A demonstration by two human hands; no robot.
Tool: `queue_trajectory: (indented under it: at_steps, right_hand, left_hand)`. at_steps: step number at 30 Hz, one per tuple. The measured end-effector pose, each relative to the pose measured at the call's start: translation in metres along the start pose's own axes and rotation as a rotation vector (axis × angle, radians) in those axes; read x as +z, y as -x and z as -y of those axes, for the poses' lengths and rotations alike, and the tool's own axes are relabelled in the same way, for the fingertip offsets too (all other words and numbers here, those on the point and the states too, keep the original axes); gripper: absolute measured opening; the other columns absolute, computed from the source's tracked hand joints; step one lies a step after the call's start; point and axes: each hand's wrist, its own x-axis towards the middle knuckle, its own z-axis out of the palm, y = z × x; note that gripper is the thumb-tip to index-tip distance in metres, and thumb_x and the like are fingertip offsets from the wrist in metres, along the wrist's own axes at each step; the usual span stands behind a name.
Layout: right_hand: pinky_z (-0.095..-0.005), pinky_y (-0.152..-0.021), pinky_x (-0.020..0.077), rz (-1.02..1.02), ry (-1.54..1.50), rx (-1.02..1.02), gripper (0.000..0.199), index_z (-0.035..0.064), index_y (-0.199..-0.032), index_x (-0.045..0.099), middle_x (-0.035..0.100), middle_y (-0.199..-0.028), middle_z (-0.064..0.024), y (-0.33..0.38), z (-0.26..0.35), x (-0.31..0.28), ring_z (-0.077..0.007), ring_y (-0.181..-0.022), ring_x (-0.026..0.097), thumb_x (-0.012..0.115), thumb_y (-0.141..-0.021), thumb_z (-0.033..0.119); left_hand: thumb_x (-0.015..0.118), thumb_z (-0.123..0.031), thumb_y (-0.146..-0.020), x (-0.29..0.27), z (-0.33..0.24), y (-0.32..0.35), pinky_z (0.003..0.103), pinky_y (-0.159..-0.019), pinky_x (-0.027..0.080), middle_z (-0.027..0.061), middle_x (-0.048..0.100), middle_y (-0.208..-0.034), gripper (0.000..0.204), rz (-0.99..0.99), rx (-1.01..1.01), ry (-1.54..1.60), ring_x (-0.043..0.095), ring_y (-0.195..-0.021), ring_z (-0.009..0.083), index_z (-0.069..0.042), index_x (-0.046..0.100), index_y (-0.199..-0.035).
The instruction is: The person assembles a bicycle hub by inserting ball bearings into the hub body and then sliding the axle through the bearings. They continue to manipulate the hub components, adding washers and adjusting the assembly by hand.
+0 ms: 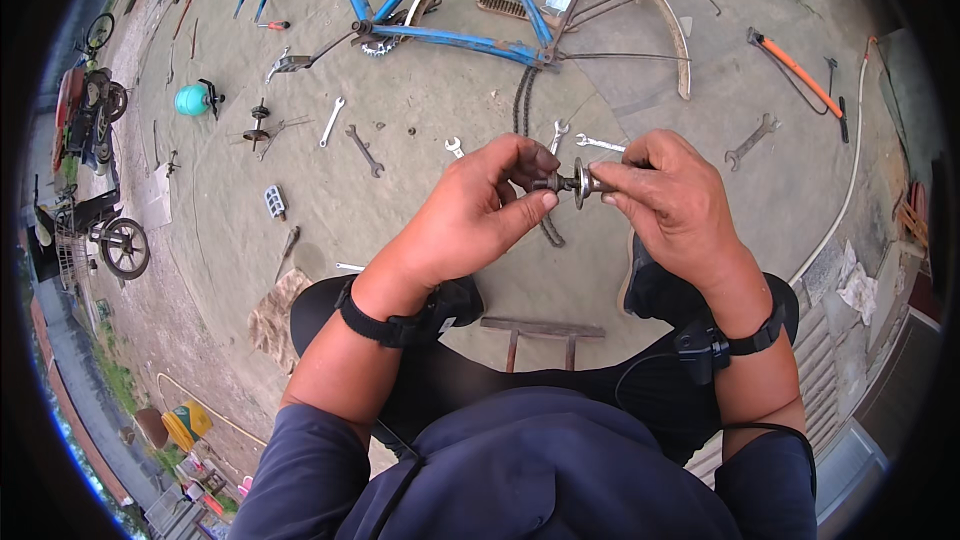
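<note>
Fingertips [535, 202] of my left hand [470, 225] pinch one end of a small metal axle [572, 182], thumb under and forefinger curled over, while my right hand [675, 205] grips the other end with thumb and first fingers closed on it. Both hands are clamped on the part, which sits in the air between them, above my knees and well clear of the ground. It is a short dark steel spindle with a round flanged disc about its middle; I think the ends are threaded, but at this size I cannot be sure.

Below the hands a greasy bicycle chain [524, 112] lies in a loose line on the rough, pale concrete floor [420, 120]. Several flat, shiny spanners [365, 150] are scattered beyond it, well apart from each other. Farther out stands a blue bicycle frame [440, 35] with a curved pale mudguard [672, 25]. An orange-handled tool [800, 75] lies off to the right, near a thin white hose [848, 190] that bends along the edge of the slab. A low wooden stool [542, 330] shows between my legs. Open concrete lies to either side of my hands
</note>
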Motion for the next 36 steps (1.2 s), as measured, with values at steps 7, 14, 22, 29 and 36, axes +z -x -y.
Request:
queue_trajectory:
  at_steps: [7, 14, 22, 29, 36]
  right_hand:
    - [-0.0373, -0.067, 0.0515, -0.006, -0.004, -0.004, 0.045, 0.0107, -0.113, 0.076, 0.065, -0.092, -0.01, 0.0, 0.0, 0.0, -0.028, -0.08, 0.063, 0.08, -0.071, -0.006]
    - [-0.037, -0.068, 0.052, -0.007, -0.008, -0.008, 0.046, 0.0106, -0.113, 0.076, 0.066, -0.093, -0.0101, 0.0, -0.002, 0.0, -0.0279, -0.081, 0.064, 0.079, -0.071, -0.006]
    - [-0.0366, -0.067, 0.0523, -0.004, -0.022, 0.001, 0.045, 0.0105, -0.113, 0.076, 0.066, -0.093, -0.0103, 0.001, -0.002, 0.001, -0.0277, -0.081, 0.065, 0.079, -0.071, -0.007]
    - [-0.0369, -0.068, 0.0523, -0.01, -0.019, -0.004, 0.045, 0.0101, -0.113, 0.076, 0.066, -0.093, -0.0106, 0.001, -0.002, 0.001, -0.028, -0.081, 0.065, 0.079, -0.072, -0.006]
    - [-0.0372, -0.069, 0.0524, -0.015, -0.03, -0.006, 0.045, 0.0102, -0.113, 0.076, 0.066, -0.094, -0.011, 0.001, -0.004, 0.001, -0.0284, -0.082, 0.065, 0.079, -0.071, -0.006]
  left_hand:
    - [0.068, -0.012, -0.102, -0.007, 0.003, -0.002, 0.03, -0.085, 0.052, 0.0051, 0.067, -0.104, 0.022, 0.118, -0.148, 0.012, 0.063, -0.094, 0.0121, 0.001, 0.062, -0.118]
    - [0.068, -0.013, -0.102, -0.006, 0.003, -0.001, 0.03, -0.085, 0.053, 0.0053, 0.068, -0.105, 0.022, 0.057, -0.123, 0.019, 0.063, -0.094, 0.0123, 0.001, 0.062, -0.118]
    - [0.064, -0.019, -0.105, 0.002, -0.003, 0.0, 0.03, -0.084, 0.052, 0.0055, 0.068, -0.099, 0.022, -0.002, -0.019, 0.012, 0.063, -0.092, 0.0129, 0.002, 0.063, -0.114]
    - [0.068, -0.013, -0.102, -0.008, 0.003, -0.003, 0.03, -0.085, 0.052, 0.0058, 0.067, -0.107, 0.023, 0.143, -0.18, -0.013, 0.062, -0.095, 0.0122, 0.002, 0.061, -0.118]
    - [0.067, -0.022, -0.104, 0.003, 0.006, -0.002, 0.026, -0.069, 0.05, 0.0033, 0.067, -0.087, 0.024, -0.043, -0.042, 0.059, 0.058, -0.081, 0.0068, 0.001, 0.065, -0.109]
